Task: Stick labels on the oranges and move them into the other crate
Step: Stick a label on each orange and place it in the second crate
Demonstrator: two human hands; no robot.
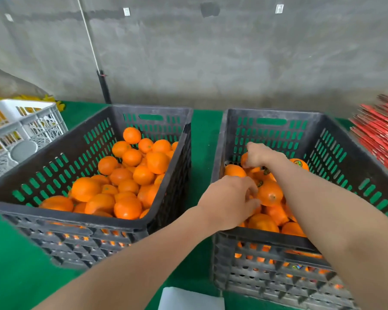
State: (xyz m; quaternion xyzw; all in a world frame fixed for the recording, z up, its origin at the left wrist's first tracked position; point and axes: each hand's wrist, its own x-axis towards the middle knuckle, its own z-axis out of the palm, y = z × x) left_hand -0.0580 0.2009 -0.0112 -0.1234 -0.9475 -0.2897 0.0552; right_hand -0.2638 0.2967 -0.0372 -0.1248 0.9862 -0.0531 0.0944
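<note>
A rough grey concrete wall (211, 52) fills the back. Below it a green felt-like table cover (202, 139) carries two large dark plastic crates side by side and apart, their walls pierced with rows of oval slots and their outer faces ribbed into a grid.

The left crate (65, 217) holds a heap of smooth, round unlabelled oranges (130, 175) banked toward its right side. The right crate (345, 139) holds the labelled oranges (270, 193), several with a small round dark label (298, 163) on the peel.

At the far left stands a white lattice crate (20, 130). At the right edge lies a blurred stack of flat red sheets (381, 135). A thin black pole (103, 86) stands upright behind the left crate.

Both bare forearms reach into the right crate. The right hand (259, 155) is near the crate's back left corner, fingers curled down around an orange (244, 159) that shows only at the hand's left edge. The left hand (229, 198) is nearer, over the front of the pile. Its fingers (253, 203) are bent down and blurred against the fruit, and I cannot tell whether they grip anything.

A flat white sheet (190, 298) with a square corner lies on the cover at the bottom edge, just left of the right crate.
</note>
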